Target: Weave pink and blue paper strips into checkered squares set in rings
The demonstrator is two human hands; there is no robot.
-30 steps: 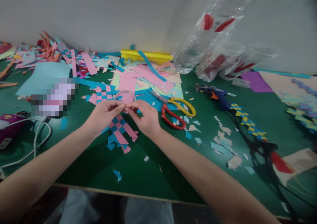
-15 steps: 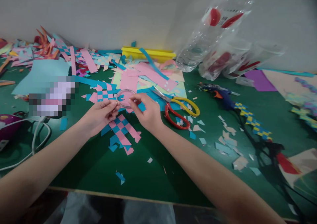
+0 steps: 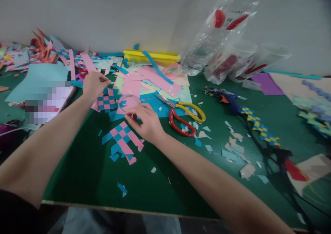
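My right hand (image 3: 144, 122) pinches the near edge of a clear round ring (image 3: 128, 102) that rests over pink and blue paper. Just below that hand lies a woven pink and blue paper mat (image 3: 123, 139) on the green table (image 3: 165, 185). My left hand (image 3: 94, 83) has reached up and left, its fingers curled together above another woven pink and blue mat (image 3: 108, 100); I cannot make out anything in it.
Red and yellow scissors (image 3: 183, 115) lie right of the ring. A blue glue gun (image 3: 227, 99), clear plastic bottles (image 3: 207, 44) and a yellow box (image 3: 151, 56) stand further back. A phone (image 3: 49, 103) lies at the left. Paper scraps litter the table.
My left hand let go of the ring and moved up and left toward the paper pile. My right hand stayed at the ring, now holding it alone.
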